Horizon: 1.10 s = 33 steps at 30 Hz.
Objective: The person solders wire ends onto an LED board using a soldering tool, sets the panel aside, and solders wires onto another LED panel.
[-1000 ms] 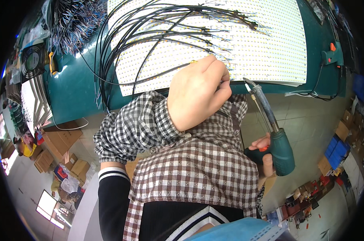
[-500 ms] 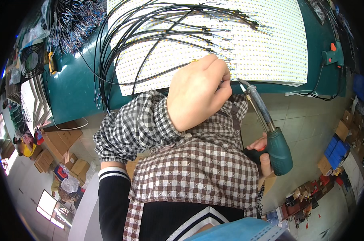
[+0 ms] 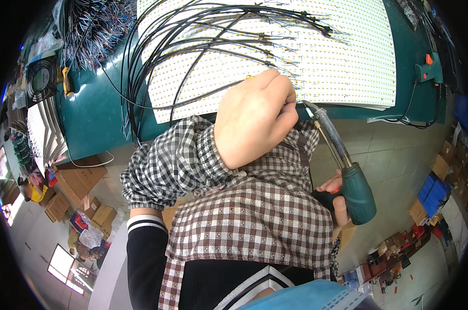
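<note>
My left hand [image 3: 257, 119] is closed, fingertips pinched at the near edge of the white LED panel [image 3: 350, 70]. A black cable [image 3: 208, 95] runs in under it from the left; the gripped end is hidden by my fingers. My right hand [image 3: 337, 201] wraps round the dark handle of a green soldering gun [image 3: 359, 194], held off the table's near edge. Its long metal tip and thin solder feed tube point up and left, ending just right of my left fingertips at the panel's edge. I cannot tell whether the tip touches the panel.
More black cables [image 3: 161, 51] with thin stripped wires fan across the panel. A thick bundle of wires [image 3: 97, 31] lies at the far left of the green table [image 3: 105, 129], near a fan [image 3: 40, 80]. Another green gun-shaped tool [image 3: 427, 71] lies at right. Cardboard boxes [image 3: 102, 219] stand on the floor.
The soldering gun's tip has shifted very slightly up and left, toward my left fingertips. My left hand stays almost where it was.
</note>
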Motion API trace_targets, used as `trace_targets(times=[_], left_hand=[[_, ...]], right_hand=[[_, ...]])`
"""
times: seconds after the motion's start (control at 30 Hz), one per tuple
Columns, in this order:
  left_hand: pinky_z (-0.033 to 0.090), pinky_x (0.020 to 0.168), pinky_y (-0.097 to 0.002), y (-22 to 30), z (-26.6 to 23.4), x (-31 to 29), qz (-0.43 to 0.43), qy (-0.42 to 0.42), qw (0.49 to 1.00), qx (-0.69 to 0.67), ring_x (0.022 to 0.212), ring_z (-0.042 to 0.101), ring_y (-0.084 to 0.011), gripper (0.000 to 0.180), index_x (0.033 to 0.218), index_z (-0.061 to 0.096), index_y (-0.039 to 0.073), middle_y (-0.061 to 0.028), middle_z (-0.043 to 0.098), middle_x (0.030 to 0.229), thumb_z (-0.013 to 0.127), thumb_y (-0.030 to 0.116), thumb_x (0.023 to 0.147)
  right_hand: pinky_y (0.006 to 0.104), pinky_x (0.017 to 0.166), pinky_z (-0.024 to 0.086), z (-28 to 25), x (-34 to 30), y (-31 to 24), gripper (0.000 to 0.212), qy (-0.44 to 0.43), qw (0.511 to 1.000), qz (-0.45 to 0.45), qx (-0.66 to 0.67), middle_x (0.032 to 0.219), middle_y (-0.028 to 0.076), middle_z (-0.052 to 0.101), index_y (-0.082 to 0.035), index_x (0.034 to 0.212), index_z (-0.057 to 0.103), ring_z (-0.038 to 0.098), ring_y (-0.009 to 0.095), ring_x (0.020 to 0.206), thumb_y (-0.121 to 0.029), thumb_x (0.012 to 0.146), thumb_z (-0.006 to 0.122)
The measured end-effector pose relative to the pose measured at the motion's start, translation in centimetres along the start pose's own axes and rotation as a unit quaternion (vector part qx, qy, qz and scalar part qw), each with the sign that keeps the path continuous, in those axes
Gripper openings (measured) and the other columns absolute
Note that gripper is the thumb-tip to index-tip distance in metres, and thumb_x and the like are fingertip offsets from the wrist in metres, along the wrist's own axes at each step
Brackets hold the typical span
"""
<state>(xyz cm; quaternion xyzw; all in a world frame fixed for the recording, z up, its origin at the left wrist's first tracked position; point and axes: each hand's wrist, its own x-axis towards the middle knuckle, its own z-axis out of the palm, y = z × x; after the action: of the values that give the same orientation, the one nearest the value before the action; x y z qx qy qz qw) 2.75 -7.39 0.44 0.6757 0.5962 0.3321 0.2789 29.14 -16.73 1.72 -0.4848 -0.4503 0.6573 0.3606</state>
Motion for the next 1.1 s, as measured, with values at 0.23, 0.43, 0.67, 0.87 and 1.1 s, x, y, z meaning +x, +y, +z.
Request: trace_targets(times=[0.23,0.43,0.67,0.87,1.1], left_hand=[[0.046,0.054,-0.0306,0.1,0.0,0.1,0.000,-0.003,1.000,-0.001,0.062,0.058,-0.0212,0.010,0.081,0.058,0.005,-0.0064,0.057,0.075,0.067,0.003,0.076],[0.046,0.054,-0.0308,0.1,-0.1,0.0,-0.006,-0.004,1.000,0.001,0.062,0.058,-0.0214,0.010,0.080,0.058,0.005,-0.0064,0.057,0.076,0.066,0.003,0.076],[0.046,0.056,-0.0313,0.1,0.0,-0.2,-0.005,-0.002,1.000,0.002,0.064,0.058,-0.0224,0.010,0.081,0.058,0.005,-0.0066,0.057,0.076,0.066,0.004,0.076],[0.046,0.056,-0.0320,0.3,-0.3,-0.2,0.001,0.005,1.000,0.008,0.064,0.059,-0.0231,0.009,0.081,0.058,0.005,-0.0069,0.057,0.076,0.066,0.004,0.076],[0.047,0.057,-0.0320,0.1,-0.1,0.4,-0.005,-0.018,1.000,0.010,0.065,0.059,-0.0234,0.011,0.084,0.058,0.005,-0.0075,0.057,0.078,0.067,0.004,0.077]], right_hand=[[0.0394,0.083,0.053,0.2,0.1,0.5,0.062,0.006,0.999,-0.033,0.023,0.099,0.013,0.056,0.016,0.133,0.032,0.058,0.023,0.092,-0.024,0.094,0.058],[0.0398,0.082,0.053,0.2,-0.1,0.6,0.061,0.011,1.000,-0.020,0.002,0.098,0.012,0.055,0.015,0.132,0.034,0.058,0.023,0.091,-0.025,0.094,0.058],[0.0410,0.085,0.052,0.7,0.0,-0.3,0.061,0.008,0.999,-0.030,0.008,0.099,0.011,0.055,0.013,0.134,0.033,0.057,0.022,0.091,-0.028,0.095,0.057],[0.0415,0.086,0.052,0.6,0.3,-0.8,0.060,-0.017,0.999,-0.038,-0.014,0.100,0.010,0.054,0.013,0.135,0.032,0.057,0.023,0.093,-0.029,0.097,0.054],[0.0405,0.085,0.052,-0.4,1.2,0.0,0.059,0.029,0.998,-0.038,0.027,0.095,0.015,0.056,0.012,0.121,0.043,0.059,0.023,0.088,-0.035,0.090,0.061]])
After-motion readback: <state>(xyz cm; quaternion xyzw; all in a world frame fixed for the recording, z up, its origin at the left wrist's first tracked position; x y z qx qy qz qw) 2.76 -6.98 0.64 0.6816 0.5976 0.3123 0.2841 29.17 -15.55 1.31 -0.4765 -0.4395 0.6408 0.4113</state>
